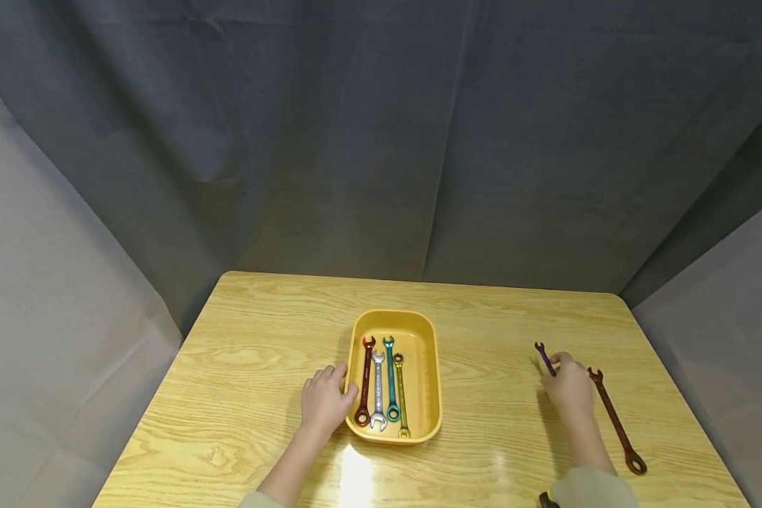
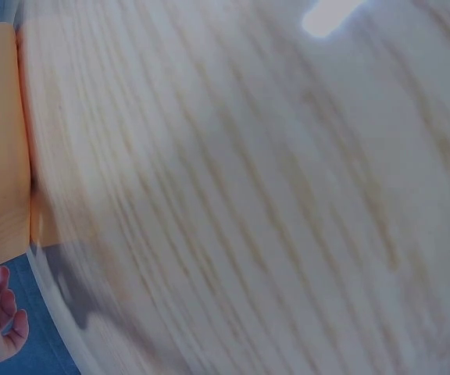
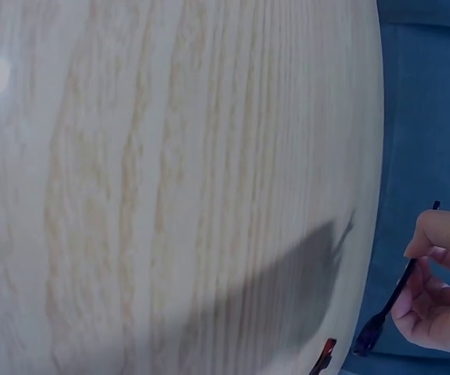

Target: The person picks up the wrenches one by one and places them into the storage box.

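Note:
A yellow plastic bin [image 1: 422, 384] stands mid-table. Inside it lie a red wrench [image 1: 366, 381], a silver wrench [image 1: 378, 391], a teal wrench [image 1: 391, 381] and a gold-yellow wrench [image 1: 401, 395], roughly side by side. At the bin's left rim, my left hand [image 1: 324, 402] grips with the thumb over the edge and the fingers outside. My right hand [image 1: 570, 388] pinches a small purple wrench [image 1: 545, 358] above the table at the right; in the right wrist view this wrench [image 3: 401, 285] slants between thumb and fingers, its shadow on the tabletop.
Just right of my right hand, a long dark reddish-brown wrench [image 1: 616, 421] lies on the wooden table [image 1: 482, 331]. Dark grey curtains [image 1: 355, 141] hang behind the table's far edge, and paler cloth panels [image 1: 57, 282] stand at both sides.

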Demonstrator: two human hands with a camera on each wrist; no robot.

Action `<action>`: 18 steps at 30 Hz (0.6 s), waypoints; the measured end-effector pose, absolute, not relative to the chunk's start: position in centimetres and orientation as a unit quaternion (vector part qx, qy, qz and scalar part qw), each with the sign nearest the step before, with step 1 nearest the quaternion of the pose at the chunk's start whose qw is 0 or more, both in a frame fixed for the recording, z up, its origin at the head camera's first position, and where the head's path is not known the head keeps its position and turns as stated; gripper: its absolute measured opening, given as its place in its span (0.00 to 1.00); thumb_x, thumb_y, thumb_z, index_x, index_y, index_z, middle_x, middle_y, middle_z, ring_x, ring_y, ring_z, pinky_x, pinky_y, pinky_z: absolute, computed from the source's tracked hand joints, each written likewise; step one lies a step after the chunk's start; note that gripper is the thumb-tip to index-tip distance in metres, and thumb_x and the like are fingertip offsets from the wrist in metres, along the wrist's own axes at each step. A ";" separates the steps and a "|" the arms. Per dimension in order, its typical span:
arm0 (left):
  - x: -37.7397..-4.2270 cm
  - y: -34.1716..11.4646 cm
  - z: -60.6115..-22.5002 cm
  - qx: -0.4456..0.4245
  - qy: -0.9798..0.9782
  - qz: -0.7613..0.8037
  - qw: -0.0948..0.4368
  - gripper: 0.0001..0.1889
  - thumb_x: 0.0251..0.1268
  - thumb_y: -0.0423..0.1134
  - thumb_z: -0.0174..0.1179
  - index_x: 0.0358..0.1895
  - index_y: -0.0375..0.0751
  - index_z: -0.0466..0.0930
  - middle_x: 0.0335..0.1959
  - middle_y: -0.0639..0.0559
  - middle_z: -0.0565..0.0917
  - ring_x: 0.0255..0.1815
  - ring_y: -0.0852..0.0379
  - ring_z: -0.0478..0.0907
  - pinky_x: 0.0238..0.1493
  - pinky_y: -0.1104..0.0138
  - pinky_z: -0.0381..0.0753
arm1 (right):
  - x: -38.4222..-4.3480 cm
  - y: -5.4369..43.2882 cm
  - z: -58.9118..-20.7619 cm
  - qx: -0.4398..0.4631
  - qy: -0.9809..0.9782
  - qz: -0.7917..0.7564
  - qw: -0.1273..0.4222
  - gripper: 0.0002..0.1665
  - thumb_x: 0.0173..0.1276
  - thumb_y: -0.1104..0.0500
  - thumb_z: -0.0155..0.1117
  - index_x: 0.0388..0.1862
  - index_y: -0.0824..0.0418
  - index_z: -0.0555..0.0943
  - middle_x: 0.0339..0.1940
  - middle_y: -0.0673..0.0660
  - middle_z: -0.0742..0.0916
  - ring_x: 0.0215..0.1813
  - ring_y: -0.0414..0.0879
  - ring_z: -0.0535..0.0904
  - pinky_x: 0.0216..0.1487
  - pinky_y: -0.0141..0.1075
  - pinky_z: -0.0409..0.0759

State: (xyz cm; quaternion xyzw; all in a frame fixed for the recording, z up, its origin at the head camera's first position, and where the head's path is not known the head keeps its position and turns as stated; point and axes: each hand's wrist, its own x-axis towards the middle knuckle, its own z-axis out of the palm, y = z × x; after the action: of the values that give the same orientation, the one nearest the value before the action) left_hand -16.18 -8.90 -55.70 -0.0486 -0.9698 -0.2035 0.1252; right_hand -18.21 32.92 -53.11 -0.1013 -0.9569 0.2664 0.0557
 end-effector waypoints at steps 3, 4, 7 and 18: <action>-16.2 -8.9 -55.8 -0.050 -0.969 -0.203 0.133 0.18 0.55 0.46 0.55 0.48 0.44 0.77 0.37 0.48 0.81 0.35 0.51 0.76 0.33 0.61 0.72 | -18.2 32.2 -52.6 -0.098 -0.955 0.273 0.058 0.21 0.54 0.68 0.59 0.47 0.74 0.70 0.32 0.71 0.79 0.28 0.57 0.75 0.23 0.41 0.72; -16.2 -8.9 -55.7 -0.050 -0.969 -0.203 0.134 0.18 0.55 0.46 0.55 0.48 0.45 0.77 0.37 0.48 0.81 0.34 0.51 0.76 0.33 0.61 0.72 | -18.2 31.9 -52.4 -0.095 -0.955 0.276 0.058 0.21 0.54 0.68 0.59 0.47 0.74 0.70 0.32 0.71 0.79 0.29 0.57 0.75 0.23 0.41 0.72; -16.2 -9.0 -55.7 -0.048 -0.969 -0.205 0.130 0.18 0.55 0.46 0.56 0.49 0.44 0.77 0.38 0.48 0.82 0.35 0.51 0.76 0.34 0.60 0.72 | -18.2 31.2 -51.9 -0.091 -0.954 0.279 0.061 0.21 0.54 0.68 0.60 0.47 0.75 0.70 0.32 0.71 0.79 0.29 0.57 0.76 0.24 0.42 0.73; -16.2 -9.1 -55.7 -0.047 -0.971 -0.200 0.126 0.17 0.55 0.47 0.55 0.47 0.45 0.77 0.36 0.48 0.81 0.34 0.52 0.76 0.32 0.62 0.71 | -18.6 28.8 -51.5 -0.072 -0.957 0.274 0.067 0.20 0.54 0.69 0.61 0.46 0.74 0.71 0.32 0.70 0.79 0.31 0.58 0.76 0.28 0.46 0.74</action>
State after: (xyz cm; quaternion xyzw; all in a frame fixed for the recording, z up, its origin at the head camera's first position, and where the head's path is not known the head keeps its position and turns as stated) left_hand -16.15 -9.07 -55.70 -0.0467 -0.9705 -0.2001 0.1259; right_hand -18.55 28.83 -51.47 -0.0723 -0.9567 0.2741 0.0665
